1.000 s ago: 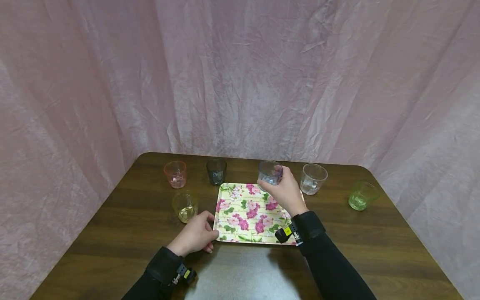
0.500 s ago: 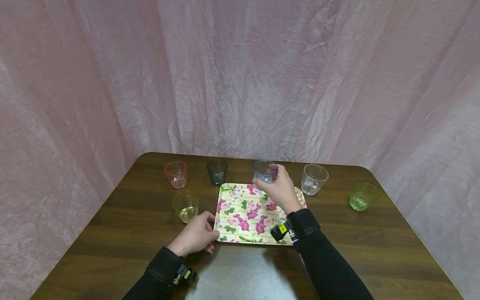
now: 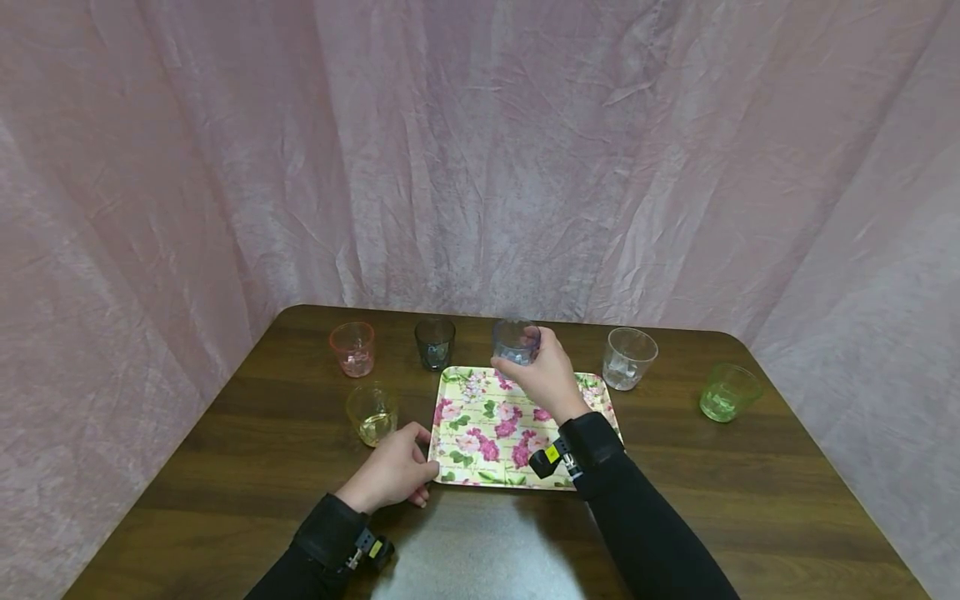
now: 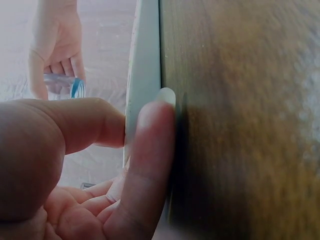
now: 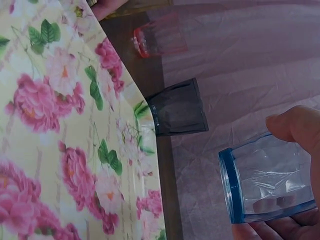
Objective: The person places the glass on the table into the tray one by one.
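My right hand (image 3: 550,377) grips a clear, blue-tinted glass (image 3: 514,346), thumb on one side and fingers on the other. In the right wrist view the glass (image 5: 270,180) is held off the flower-patterned tray (image 5: 65,135), and its thick blue base shows. From the head view it overlaps the tray's far edge. My left hand (image 3: 393,468) pinches the near left corner of the tray (image 3: 472,425), with a fingertip (image 4: 155,125) along the edge in the left wrist view. A yellow glass (image 3: 372,417) stands just beyond that hand.
Along the back of the wooden table (image 3: 262,467) stand a pink glass (image 3: 353,350) and a dark grey glass (image 3: 435,343). A clear glass (image 3: 628,358) and a green glass (image 3: 729,392) are on the right. Pink curtain (image 3: 480,167) hangs behind.
My right hand has moved left with the blue-tinted glass, along the tray's far edge toward the dark grey glass. The left hand stays at the tray's corner.
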A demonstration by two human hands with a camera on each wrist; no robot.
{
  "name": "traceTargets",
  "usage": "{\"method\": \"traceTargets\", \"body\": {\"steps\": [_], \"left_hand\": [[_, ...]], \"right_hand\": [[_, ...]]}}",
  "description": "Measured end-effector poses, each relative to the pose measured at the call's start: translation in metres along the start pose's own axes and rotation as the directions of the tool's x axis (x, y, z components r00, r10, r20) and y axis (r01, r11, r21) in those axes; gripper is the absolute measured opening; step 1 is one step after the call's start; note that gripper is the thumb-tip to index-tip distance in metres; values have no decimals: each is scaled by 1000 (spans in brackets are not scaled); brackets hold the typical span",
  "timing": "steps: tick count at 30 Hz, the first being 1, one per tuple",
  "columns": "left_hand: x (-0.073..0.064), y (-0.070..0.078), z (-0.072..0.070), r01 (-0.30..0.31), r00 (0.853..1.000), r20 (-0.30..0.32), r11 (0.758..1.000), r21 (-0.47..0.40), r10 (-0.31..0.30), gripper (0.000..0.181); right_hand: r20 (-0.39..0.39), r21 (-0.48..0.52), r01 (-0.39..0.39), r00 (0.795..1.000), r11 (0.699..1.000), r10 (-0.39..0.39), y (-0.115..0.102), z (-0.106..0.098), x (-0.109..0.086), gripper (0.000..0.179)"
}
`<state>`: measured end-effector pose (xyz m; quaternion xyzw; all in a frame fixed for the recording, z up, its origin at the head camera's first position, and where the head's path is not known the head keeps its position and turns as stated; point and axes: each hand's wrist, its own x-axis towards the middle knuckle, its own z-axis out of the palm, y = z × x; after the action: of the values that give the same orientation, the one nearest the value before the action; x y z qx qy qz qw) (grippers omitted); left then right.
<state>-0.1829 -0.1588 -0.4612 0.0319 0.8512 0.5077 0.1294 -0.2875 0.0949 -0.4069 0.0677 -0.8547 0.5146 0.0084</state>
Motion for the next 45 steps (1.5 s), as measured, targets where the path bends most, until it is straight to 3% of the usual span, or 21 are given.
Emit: {"method": "traceTargets", "body": {"steps": [40, 45], "left_hand": [[0, 2, -1, 8, 1000, 2, 1000, 7, -8, 43], [0, 1, -1, 14, 1000, 9, 1000, -5, -14, 43]], "right_hand": [[24, 35, -20, 1000, 999, 19, 20, 47, 12, 87], [32, 3, -18, 999, 1000, 17, 21, 54, 12, 89]]}}
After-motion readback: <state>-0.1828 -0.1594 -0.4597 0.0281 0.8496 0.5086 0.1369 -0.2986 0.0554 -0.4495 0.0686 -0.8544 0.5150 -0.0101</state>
